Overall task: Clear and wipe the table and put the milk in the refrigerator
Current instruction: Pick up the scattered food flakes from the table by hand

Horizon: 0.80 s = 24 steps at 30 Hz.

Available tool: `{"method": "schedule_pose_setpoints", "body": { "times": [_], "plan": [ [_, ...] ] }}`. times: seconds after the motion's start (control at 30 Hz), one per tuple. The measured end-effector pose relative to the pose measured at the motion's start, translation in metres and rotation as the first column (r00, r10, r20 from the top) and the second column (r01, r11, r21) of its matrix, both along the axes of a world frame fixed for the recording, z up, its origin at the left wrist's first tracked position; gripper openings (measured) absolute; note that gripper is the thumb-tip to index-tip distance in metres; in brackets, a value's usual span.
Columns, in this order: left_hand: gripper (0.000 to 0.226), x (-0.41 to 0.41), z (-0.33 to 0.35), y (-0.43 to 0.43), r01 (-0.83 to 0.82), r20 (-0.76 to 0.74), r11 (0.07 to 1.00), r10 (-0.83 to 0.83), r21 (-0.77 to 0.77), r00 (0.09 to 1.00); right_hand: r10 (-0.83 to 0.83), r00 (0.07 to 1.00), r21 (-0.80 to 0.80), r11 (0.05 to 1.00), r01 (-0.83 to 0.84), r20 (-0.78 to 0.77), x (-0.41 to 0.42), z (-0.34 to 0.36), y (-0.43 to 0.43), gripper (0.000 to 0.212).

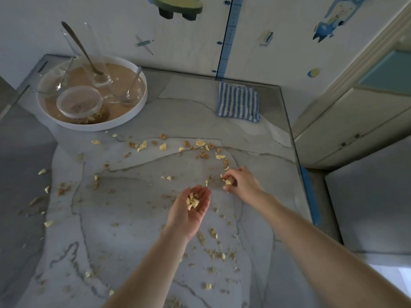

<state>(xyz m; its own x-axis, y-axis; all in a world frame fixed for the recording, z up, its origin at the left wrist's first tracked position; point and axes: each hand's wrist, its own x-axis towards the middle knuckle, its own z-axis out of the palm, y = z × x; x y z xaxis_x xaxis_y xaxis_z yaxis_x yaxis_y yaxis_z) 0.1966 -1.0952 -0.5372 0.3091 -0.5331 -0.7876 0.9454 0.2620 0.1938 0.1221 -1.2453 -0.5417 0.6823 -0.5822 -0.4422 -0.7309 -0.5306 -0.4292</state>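
Note:
Pale crumbs and brown cereal bits (201, 150) lie scattered over the grey marble table (138, 218). My left hand (189, 216) is cupped palm up over the middle of the table, with a small pile of yellow crumbs in it. Just to its right, my right hand (241, 183) pinches a few crumbs at the tabletop. A blue and white striped cloth (238, 102) lies at the far right of the table. No milk is in view.
A round white tray (131, 113) at the far left holds glass bowls, spoons, a tall glass and a lidded jar (80, 104). The wall runs behind the table. A cabinet (355, 121) stands to the right, past the table's edge.

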Motion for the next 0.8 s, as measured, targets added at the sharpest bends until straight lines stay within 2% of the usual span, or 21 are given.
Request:
{"method": "schedule_pose_setpoints", "body": {
  "times": [0.23,0.3,0.4,0.47,0.53,0.6,0.7,0.8],
  "plan": [
    [0.03,0.006,-0.001,0.001,0.022,0.014,0.999,-0.023,0.029,1.0,-0.008,0.999,-0.031,0.999,0.009,0.043,0.005,-0.001,0.004,0.022],
    [0.029,0.008,-0.001,-0.001,0.03,0.023,0.999,-0.031,0.034,0.999,-0.049,0.992,-0.011,0.999,0.051,0.116,0.005,0.002,0.005,0.015],
    [0.029,0.009,-0.002,-0.005,0.035,0.029,0.999,-0.036,0.028,0.999,-0.141,0.953,0.134,0.985,0.108,0.268,0.011,0.021,0.015,0.008],
    [0.031,0.009,-0.002,-0.01,0.051,0.037,0.999,-0.051,0.002,0.998,-0.063,0.953,0.225,0.974,-0.005,0.295,0.017,0.039,0.023,0.008],
    [0.032,0.009,-0.001,-0.017,0.058,0.038,0.998,-0.056,-0.038,0.998,0.061,0.962,0.243,0.961,-0.128,0.266,0.024,0.05,0.024,0.024],
    [0.031,0.012,0.0,-0.023,0.039,0.022,0.997,-0.038,-0.062,0.999,0.066,0.956,0.202,0.971,-0.127,0.285,0.031,0.052,0.013,0.027],
    [0.03,0.021,-0.001,-0.026,-0.002,0.005,0.998,0.002,-0.059,1.0,-0.032,0.939,0.068,0.998,0.009,0.343,0.045,0.043,-0.017,0.021],
    [0.031,0.031,-0.003,-0.025,-0.019,0.036,0.999,0.021,-0.041,0.999,0.033,0.969,-0.083,0.996,-0.013,0.243,0.063,0.026,-0.046,0.03]
  ]
}}
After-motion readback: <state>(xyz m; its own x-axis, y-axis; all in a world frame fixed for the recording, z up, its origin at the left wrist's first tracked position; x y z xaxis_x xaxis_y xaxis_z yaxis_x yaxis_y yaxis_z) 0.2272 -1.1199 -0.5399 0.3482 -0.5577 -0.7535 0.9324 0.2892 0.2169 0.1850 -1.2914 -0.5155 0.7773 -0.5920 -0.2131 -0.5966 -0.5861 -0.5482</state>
